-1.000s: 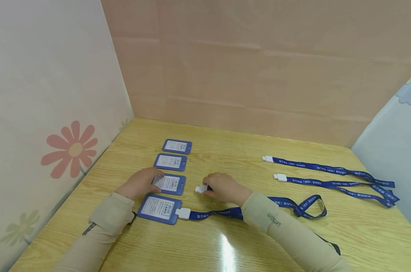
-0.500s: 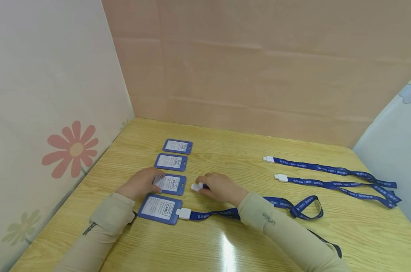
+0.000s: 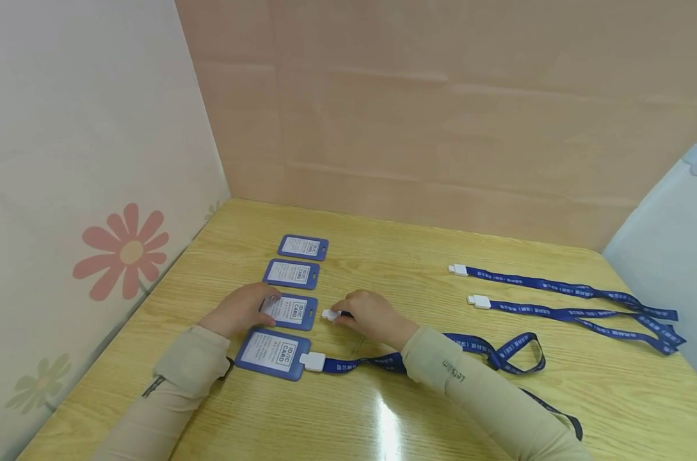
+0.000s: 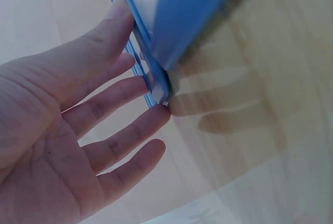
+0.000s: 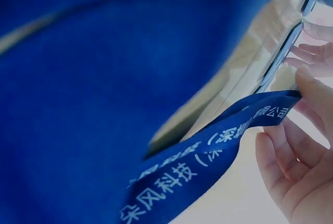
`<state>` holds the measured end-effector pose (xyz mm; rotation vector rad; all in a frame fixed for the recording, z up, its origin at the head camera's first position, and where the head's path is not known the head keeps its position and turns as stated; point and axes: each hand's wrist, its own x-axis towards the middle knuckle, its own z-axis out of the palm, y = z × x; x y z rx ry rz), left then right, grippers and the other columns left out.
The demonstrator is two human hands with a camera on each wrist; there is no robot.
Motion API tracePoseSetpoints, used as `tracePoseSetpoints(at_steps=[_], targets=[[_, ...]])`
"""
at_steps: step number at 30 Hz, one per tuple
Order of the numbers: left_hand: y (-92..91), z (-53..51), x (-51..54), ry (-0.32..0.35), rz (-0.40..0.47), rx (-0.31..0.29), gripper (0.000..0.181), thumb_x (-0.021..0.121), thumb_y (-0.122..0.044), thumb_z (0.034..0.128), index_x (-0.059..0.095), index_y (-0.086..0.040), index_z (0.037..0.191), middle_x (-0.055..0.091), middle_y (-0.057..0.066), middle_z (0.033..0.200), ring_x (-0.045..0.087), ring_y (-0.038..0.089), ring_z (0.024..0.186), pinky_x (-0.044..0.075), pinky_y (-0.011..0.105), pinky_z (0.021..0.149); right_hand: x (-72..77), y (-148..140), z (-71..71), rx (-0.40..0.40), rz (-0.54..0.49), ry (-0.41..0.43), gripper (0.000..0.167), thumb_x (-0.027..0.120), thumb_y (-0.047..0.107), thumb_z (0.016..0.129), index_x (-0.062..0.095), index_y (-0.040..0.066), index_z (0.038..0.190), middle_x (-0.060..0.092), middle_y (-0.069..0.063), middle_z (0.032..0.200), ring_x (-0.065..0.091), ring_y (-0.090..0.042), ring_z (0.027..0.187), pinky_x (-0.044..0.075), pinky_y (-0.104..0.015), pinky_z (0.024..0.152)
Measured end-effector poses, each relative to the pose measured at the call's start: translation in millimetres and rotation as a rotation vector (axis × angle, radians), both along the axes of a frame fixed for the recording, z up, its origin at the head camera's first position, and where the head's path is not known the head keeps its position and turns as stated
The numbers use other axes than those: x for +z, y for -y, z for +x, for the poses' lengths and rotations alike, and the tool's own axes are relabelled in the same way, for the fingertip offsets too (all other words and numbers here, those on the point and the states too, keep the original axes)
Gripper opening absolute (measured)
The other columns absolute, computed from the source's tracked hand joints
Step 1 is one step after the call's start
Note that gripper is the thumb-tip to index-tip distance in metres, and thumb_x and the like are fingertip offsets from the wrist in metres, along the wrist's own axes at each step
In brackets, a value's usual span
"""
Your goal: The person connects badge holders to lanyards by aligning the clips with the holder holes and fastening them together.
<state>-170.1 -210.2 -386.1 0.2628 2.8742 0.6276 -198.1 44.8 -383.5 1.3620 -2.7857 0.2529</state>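
My left hand [image 3: 241, 310] holds the left end of a blue ID card holder [image 3: 296, 312], thumb on its near edge and fingers on the far edge. In the left wrist view, the thumb and fingertips touch the holder's edges [image 4: 158, 76]. My right hand [image 3: 377, 318] pinches a blue lanyard [image 5: 218, 135] by its white clip [image 3: 329, 314]. That clip's tip is just right of the slotted end of the holder, a small gap apart. Nearer me lies another card holder [image 3: 267, 352] with a white clip [image 3: 313, 362] at its slot and a lanyard running right.
Two more card holders [image 3: 303, 247] [image 3: 292, 273] lie flat farther back in the same column. At the right, two lanyards [image 3: 527, 280] [image 3: 532, 310] lie stretched out, clips facing left. A looped strap [image 3: 521, 355] is by my right sleeve. Walls border the wooden table [image 3: 383, 250].
My right hand has moved a little left, bringing the white clip closer to the card holder's slotted end. The left hand stays in place on the holder.
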Motion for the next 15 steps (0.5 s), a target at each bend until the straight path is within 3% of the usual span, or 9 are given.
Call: tracePoseSetpoints(at_steps=[15], targets=[[-1.1, 1.0, 1.5, -0.018, -0.010, -0.007, 0.049, 0.076, -0.011, 0.0747, 0.059, 0.000, 0.119, 0.058, 0.021, 0.126, 0.052, 0.039, 0.120, 0.043, 0.052, 0.101, 1.7, 3.7, 0.3, 0.016, 0.052, -0.021, 0.021, 0.065, 0.028, 0.086, 0.073, 0.014, 0.101, 0.072, -0.001, 0.087, 0.066, -0.012, 0.077, 0.055, -0.026, 0.069]])
